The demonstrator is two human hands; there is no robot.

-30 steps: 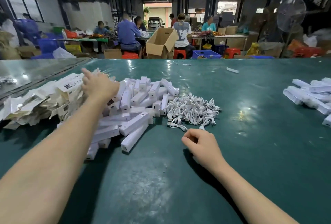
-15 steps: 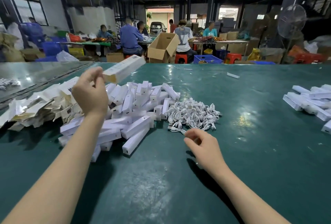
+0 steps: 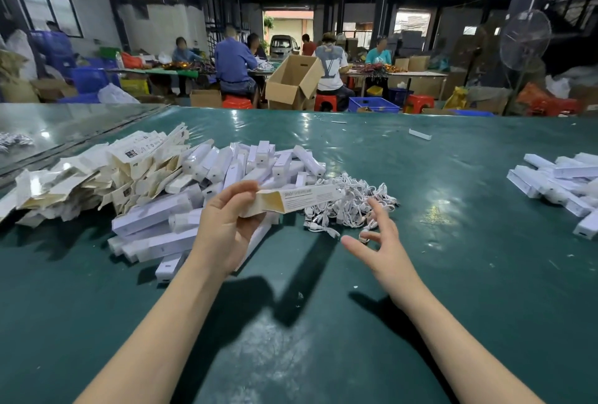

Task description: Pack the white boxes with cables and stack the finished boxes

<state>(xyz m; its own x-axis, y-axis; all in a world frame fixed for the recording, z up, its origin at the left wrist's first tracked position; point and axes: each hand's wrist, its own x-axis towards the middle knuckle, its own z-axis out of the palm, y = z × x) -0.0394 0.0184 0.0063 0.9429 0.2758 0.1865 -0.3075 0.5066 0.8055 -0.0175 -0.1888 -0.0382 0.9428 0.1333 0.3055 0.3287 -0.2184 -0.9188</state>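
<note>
- Green and glossy, the tabletop (image 3: 420,290) fills the lower frame and carries all the stock; I judge the job to be somewhere in its early-to-middle stretch.
- Left of centre sits a big loose heap of white boxes (image 3: 226,177), with a sprawl of flat cartons (image 3: 97,174) further left. Neither looks anywhere near used up.
- Just right of that heap lies a tangle of white cables (image 3: 352,206), many of them not yet packed.
- At the right edge of the frame, well apart, is a smaller pile of boxes (image 3: 563,183), probably the finished ones. They lie jumbled rather than neatly stacked.
- The left hand (image 3: 226,225) grips one long printed carton (image 3: 301,198) by its near end, holding it roughly level above where heap meets cables. I judge it unfilled.
- The right hand (image 3: 378,242) is open with fingers spread at the near edge of the cables. Whether it touches one I cannot tell.
- One stray box (image 3: 420,134) lies alone far up the tabletop, right of centre.
- Beyond the far edge is a dim workshop with seated people at tables, an open cardboard box (image 3: 293,83), red stools (image 3: 419,103), blue crates (image 3: 373,104) and a standing fan (image 3: 525,39) at upper right.
</note>
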